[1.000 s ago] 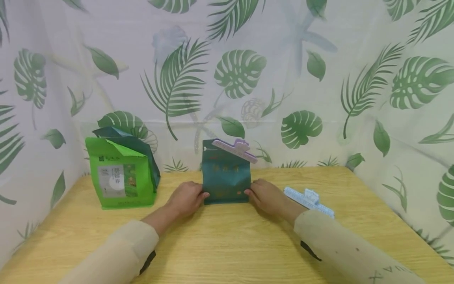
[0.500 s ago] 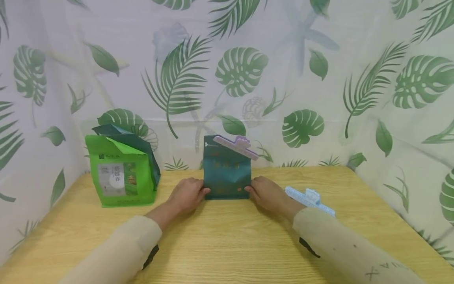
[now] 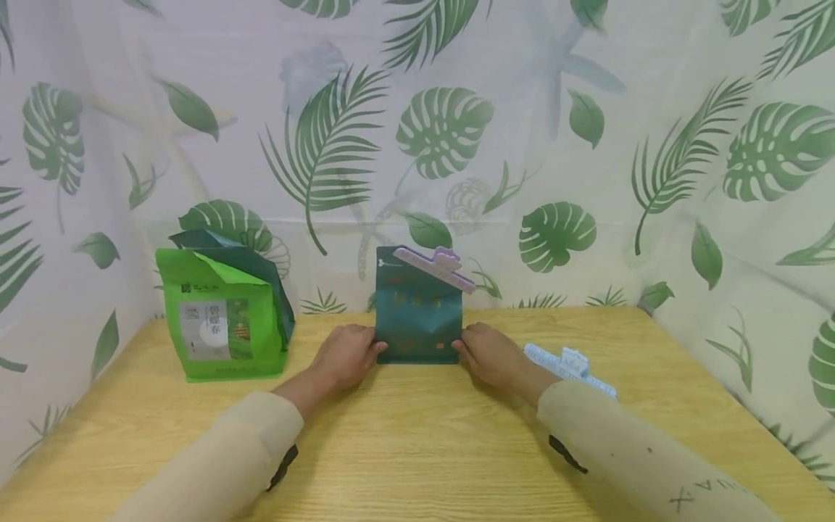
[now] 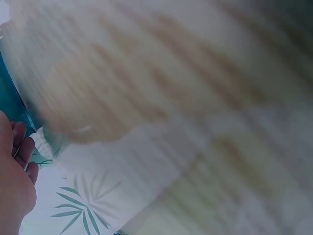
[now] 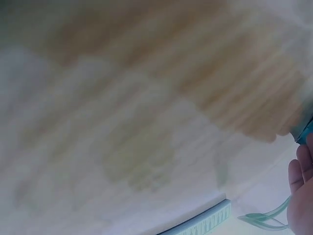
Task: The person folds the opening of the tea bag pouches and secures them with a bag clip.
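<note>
A dark green bag [image 3: 418,312] stands upright on the wooden table [image 3: 417,435], near the middle of its far edge, in front of the leaf-print curtain [image 3: 554,145]. A purple clip [image 3: 434,268] is clamped at a slant across the top of the bag, its right end sticking out past the bag's right side.

The left hand [image 3: 348,355] rests on the table at the bag's lower left corner, fingers curled against that side edge and holding it. The right hand [image 3: 491,354] does the same at the lower right corner, its fingers pinching the bag's side. The bag sits between the two hands, its base on the table. Both arms wear beige sleeves [image 3: 222,464].

In the left wrist view, the fingertips [image 4: 22,147] lie against the teal edge of the bag; the rest is blurred. The right wrist view is blurred too, showing only fingers [image 5: 299,176] at the right edge and a strip of the blue clip below.

A blue clip [image 3: 569,368] lies flat on the table just right of the right wrist, towards the right edge. A bright green bag [image 3: 218,319] with its top folded open stands near the far left corner, well apart from the hands.
</note>
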Motion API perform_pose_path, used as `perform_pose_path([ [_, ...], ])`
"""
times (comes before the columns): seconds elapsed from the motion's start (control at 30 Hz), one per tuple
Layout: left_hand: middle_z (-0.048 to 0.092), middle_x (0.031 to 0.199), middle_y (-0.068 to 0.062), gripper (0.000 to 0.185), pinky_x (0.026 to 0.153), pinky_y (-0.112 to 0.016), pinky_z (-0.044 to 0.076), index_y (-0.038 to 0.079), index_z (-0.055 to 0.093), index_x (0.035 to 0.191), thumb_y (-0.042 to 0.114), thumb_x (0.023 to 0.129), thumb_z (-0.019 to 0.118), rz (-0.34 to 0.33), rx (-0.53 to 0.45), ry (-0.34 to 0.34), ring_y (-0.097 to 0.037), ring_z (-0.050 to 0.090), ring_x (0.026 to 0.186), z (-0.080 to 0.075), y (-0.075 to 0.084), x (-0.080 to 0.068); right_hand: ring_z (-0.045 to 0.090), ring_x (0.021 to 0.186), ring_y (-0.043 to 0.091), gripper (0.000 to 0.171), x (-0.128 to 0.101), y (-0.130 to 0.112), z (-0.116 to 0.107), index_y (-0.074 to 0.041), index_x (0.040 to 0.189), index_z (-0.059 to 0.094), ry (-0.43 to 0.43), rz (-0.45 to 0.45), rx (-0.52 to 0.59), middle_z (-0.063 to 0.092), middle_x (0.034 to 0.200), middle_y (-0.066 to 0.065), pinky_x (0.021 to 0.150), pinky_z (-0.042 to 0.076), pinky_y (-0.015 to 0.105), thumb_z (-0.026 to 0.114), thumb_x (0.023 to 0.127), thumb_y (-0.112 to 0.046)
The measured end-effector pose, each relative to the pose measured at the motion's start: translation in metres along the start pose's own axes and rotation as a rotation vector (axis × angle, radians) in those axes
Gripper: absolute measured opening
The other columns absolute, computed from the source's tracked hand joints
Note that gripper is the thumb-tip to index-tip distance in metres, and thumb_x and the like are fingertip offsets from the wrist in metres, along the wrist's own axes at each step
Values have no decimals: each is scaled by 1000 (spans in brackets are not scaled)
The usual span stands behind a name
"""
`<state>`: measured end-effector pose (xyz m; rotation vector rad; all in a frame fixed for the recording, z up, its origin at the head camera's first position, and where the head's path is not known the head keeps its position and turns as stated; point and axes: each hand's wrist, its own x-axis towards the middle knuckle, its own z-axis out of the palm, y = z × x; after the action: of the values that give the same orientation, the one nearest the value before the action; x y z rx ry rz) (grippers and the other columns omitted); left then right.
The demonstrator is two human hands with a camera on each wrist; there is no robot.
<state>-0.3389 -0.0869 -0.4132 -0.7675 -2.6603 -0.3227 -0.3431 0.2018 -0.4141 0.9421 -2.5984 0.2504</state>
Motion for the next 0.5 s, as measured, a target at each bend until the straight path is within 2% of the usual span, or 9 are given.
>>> perform_pose_path([
  [0.23, 64, 75, -8, 29, 78, -45, 53, 7, 60, 83, 29, 101, 60, 11, 23, 22, -30, 67, 79, 1, 0, 4, 55, 75, 22, 29, 6, 1, -4, -10, 79, 56, -35, 77, 53, 56, 76, 4, 73, 50, 42, 48, 105, -19],
  [0.4, 68, 83, -13, 31, 85, -48, 52, 4, 63, 89, 31, 103, 56, -19, 35, -14, -34, 68, 86, -1, 1, 10, 52, 74, 21, 30, 10, 3, -8, -11, 77, 54, -30, 119, 92, 54, 75, 3, 73, 48, 43, 49, 105, -20],
  [0.5, 69, 84, -14, 30, 85, -48, 53, 3, 63, 91, 29, 103, 56, -32, 48, -41, -34, 69, 87, 0, 1, 9, 52, 73, 20, 30, 10, 4, -4, -12, 76, 54, -44, 123, 112, 53, 74, 3, 72, 47, 42, 49, 105, -20],
])
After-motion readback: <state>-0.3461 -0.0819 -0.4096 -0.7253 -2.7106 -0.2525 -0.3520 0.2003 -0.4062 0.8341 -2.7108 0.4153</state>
